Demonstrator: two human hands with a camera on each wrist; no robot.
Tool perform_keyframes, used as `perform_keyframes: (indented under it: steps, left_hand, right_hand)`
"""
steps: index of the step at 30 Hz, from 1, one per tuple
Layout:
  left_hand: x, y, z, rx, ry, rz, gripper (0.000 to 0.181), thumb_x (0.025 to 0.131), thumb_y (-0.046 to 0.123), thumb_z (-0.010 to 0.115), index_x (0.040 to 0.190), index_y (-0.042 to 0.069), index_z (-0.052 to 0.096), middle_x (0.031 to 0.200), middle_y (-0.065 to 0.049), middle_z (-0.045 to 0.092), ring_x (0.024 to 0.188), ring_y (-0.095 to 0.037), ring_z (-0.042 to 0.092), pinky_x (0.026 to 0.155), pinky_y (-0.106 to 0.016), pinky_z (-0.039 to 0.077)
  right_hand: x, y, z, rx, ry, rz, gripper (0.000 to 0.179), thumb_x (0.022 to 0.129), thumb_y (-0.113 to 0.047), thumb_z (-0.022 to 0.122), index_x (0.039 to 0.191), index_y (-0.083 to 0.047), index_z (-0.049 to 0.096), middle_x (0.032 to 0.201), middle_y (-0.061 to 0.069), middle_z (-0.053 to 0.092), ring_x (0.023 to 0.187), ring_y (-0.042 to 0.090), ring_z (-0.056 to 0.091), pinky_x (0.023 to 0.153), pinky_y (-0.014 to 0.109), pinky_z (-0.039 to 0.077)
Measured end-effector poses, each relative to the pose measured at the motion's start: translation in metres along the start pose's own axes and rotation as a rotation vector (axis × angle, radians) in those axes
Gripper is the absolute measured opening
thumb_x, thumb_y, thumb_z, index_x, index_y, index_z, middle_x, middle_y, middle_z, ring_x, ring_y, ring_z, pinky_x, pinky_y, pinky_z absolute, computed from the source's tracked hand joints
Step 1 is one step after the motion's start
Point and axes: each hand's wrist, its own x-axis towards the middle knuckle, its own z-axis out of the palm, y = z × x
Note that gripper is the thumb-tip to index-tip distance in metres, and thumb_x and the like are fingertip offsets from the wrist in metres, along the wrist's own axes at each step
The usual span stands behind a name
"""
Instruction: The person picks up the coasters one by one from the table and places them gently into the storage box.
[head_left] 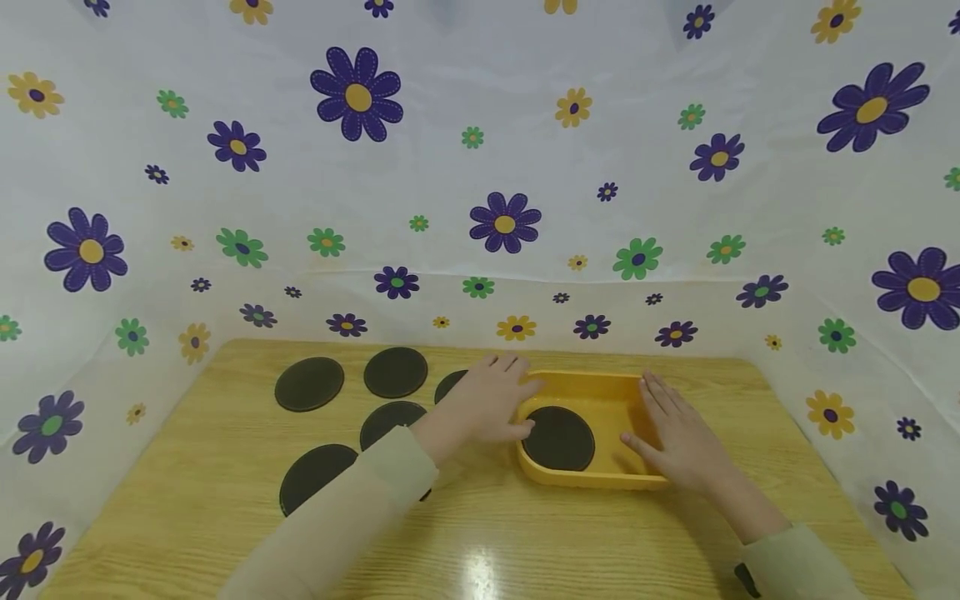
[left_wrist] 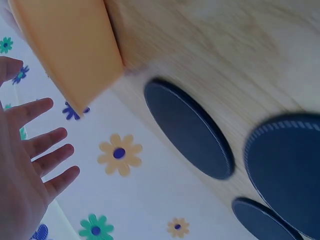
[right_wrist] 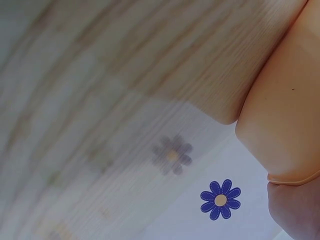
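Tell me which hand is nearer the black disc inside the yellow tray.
Left: the left hand is at the left end of the tray, close beside the disc; the right hand is at the opposite end.

The left hand (head_left: 483, 404) hides part of a black disc (head_left: 448, 383); its sleeve (head_left: 352, 508) covers part of the nearest disc (head_left: 313, 479). A dark sliver (head_left: 425, 495) beneath is too small to identify. The left wrist view's top edge cuts off the box (left_wrist: 72, 45).

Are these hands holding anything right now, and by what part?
Nothing clearly. The left hand spreads its fingers by the yellow container. The right hand rests straight fingers along the container's right rim, thumb inside, without a visible grip.
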Motion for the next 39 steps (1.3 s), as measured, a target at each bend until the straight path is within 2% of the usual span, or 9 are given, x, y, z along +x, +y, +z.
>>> perform_keyframes:
  steps: [3, 11, 14, 18, 22, 30, 39]
  left_hand:
    - [-0.005, -0.009, 0.002, -0.029, 0.006, -0.028, 0.062, 0.1, 0.057, 0.058, 0.155, 0.027, 0.053, 0.159, -0.009, 0.049, 0.148, -0.029, 0.046, 0.125, -0.048, 0.038]
    - [-0.018, -0.031, 0.01, -0.167, 0.036, -0.096, 0.062, 0.1, 0.051, 0.062, 0.153, 0.019, 0.057, 0.158, -0.015, 0.05, 0.148, -0.034, 0.045, 0.126, -0.054, 0.034]
    - [-0.021, -0.038, 0.015, -0.176, 0.044, -0.116, 0.061, 0.099, 0.049, 0.065, 0.151, 0.018, 0.059, 0.156, -0.015, 0.051, 0.146, -0.035, 0.046, 0.125, -0.055, 0.035]
    - [-0.021, -0.043, 0.023, -0.152, 0.002, -0.149, 0.065, 0.098, 0.052, 0.067, 0.153, 0.02, 0.056, 0.158, -0.014, 0.049, 0.148, -0.034, 0.045, 0.126, -0.053, 0.036]
    - [-0.02, -0.046, 0.032, -0.153, -0.037, -0.172, 0.07, 0.097, 0.056, 0.068, 0.156, 0.021, 0.053, 0.16, -0.014, 0.047, 0.15, -0.035, 0.043, 0.126, -0.053, 0.035]
    - [-0.012, -0.047, 0.048, -0.168, -0.096, -0.224, 0.076, 0.094, 0.061, 0.07, 0.157, 0.023, 0.051, 0.16, -0.013, 0.046, 0.15, -0.035, 0.041, 0.122, -0.057, 0.038]
    - [-0.007, -0.044, 0.058, -0.184, -0.115, -0.243, 0.075, 0.09, 0.06, 0.072, 0.153, 0.024, 0.055, 0.151, -0.013, 0.053, 0.141, -0.034, 0.048, 0.114, -0.057, 0.044]
  right_hand:
    - [0.0, 0.001, 0.0, -0.002, -0.004, 0.0, 0.094, 0.104, -0.053, 0.058, 0.164, 0.01, 0.023, 0.174, 0.029, 0.018, 0.161, 0.048, 0.02, 0.133, 0.054, 0.016]
    - [-0.001, 0.002, 0.001, 0.004, -0.003, -0.004, 0.093, 0.105, -0.052, 0.057, 0.164, 0.01, 0.022, 0.175, 0.028, 0.015, 0.162, 0.047, 0.019, 0.135, 0.044, 0.006]
    - [-0.001, 0.001, -0.001, 0.004, 0.0, -0.004, 0.093, 0.105, -0.052, 0.058, 0.164, 0.01, 0.023, 0.175, 0.028, 0.016, 0.162, 0.048, 0.019, 0.135, 0.044, 0.007]
    - [-0.001, 0.0, -0.002, 0.006, -0.001, -0.001, 0.093, 0.104, -0.052, 0.058, 0.164, 0.01, 0.024, 0.174, 0.028, 0.018, 0.161, 0.048, 0.02, 0.134, 0.05, 0.012]
    - [-0.001, -0.001, -0.003, 0.009, -0.006, 0.003, 0.093, 0.104, -0.052, 0.058, 0.164, 0.01, 0.024, 0.175, 0.028, 0.017, 0.161, 0.048, 0.02, 0.133, 0.054, 0.016]
    - [-0.001, -0.001, -0.006, 0.003, -0.004, 0.003, 0.092, 0.104, -0.051, 0.059, 0.163, 0.011, 0.025, 0.174, 0.029, 0.018, 0.161, 0.048, 0.02, 0.133, 0.053, 0.016]
    - [0.001, 0.002, -0.004, 0.008, -0.01, 0.0, 0.092, 0.104, -0.051, 0.058, 0.164, 0.01, 0.024, 0.175, 0.028, 0.017, 0.162, 0.047, 0.019, 0.135, 0.042, 0.005]
